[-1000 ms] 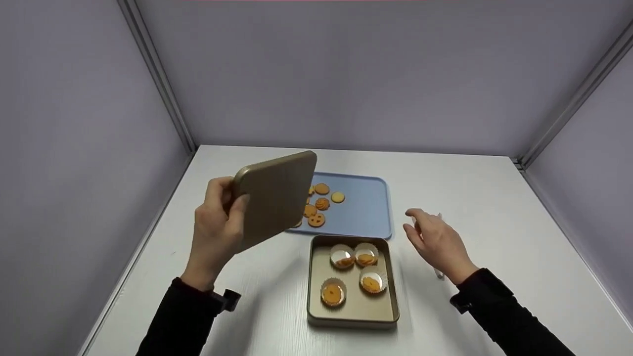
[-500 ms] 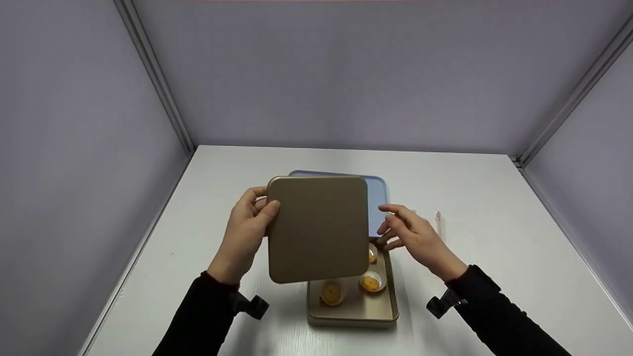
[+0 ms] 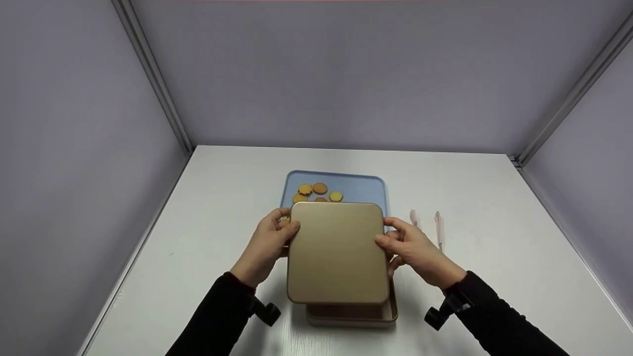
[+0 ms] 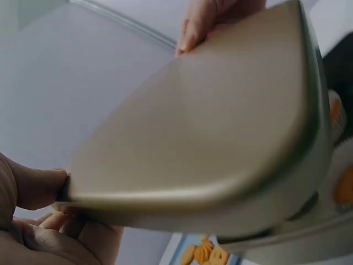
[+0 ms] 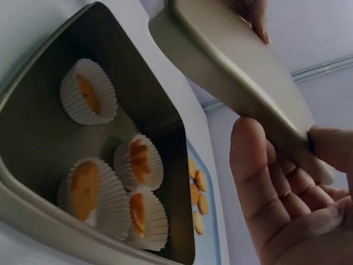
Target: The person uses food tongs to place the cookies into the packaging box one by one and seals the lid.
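Between both hands hangs a gold-coloured metal tin lid (image 3: 338, 253), above the matching tin (image 3: 352, 322) and covering most of it in the head view. My left hand (image 3: 267, 243) pinches the lid's left edge, thumb on top and fingers beneath. At the opposite edge my right hand (image 3: 418, 249) grips it the same way, as the right wrist view also shows. Inside the tin (image 5: 149, 72) stand several paper baking cups (image 5: 88, 93), each with cookies in it. A gap separates the lid from the tin's rim.
Behind the tin lies a blue tray (image 3: 358, 185) with several cookies (image 3: 320, 188), partly hidden by the lid. To the right, a thin pale tool with two arms (image 3: 438, 230), perhaps tongs, lies on the white table (image 3: 484, 217). Grey panels stand at the back and sides.
The left hand has brought the lid rightward and turned it flatter over the tin. The right hand, holding nothing before, has moved left and taken hold of the lid's right edge.
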The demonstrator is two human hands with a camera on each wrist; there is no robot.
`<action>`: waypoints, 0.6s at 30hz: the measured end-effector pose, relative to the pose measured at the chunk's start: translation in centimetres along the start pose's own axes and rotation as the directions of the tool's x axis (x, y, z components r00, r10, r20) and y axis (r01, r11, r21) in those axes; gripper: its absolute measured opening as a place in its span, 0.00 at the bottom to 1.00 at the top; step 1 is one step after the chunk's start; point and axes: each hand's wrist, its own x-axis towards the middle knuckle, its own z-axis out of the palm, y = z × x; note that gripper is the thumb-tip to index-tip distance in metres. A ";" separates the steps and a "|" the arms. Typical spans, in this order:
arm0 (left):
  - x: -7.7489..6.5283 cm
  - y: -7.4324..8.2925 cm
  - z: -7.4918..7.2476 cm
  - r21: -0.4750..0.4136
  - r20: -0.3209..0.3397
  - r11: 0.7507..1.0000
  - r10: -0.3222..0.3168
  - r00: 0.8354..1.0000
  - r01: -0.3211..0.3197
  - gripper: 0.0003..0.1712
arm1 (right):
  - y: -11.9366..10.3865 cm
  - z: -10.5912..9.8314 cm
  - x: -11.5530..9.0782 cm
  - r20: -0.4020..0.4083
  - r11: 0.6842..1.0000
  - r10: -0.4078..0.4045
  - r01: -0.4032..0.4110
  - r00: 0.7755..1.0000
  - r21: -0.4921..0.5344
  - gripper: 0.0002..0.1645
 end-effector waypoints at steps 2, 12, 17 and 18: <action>0.2 -0.7 0.2 0.067 -0.001 0.998 -0.015 1.000 0.015 0.24 | 0.5 0.0 -0.3 -0.002 1.000 0.026 -0.026 1.000 -0.013 0.36; 0.5 -3.6 1.2 0.584 -0.001 0.807 0.106 0.994 -0.085 0.16 | 2.5 0.8 -1.9 -0.063 0.984 0.086 -0.095 0.994 -0.150 0.39; 0.6 -4.7 1.5 0.715 0.022 0.679 0.212 0.977 -0.164 0.10 | 2.8 1.3 -2.1 -0.119 0.960 0.069 -0.098 0.990 -0.261 0.37; 0.7 -4.9 1.6 0.727 0.027 0.665 0.223 0.974 -0.172 0.11 | 2.9 1.3 -2.1 -0.125 0.952 0.064 -0.098 0.990 -0.289 0.37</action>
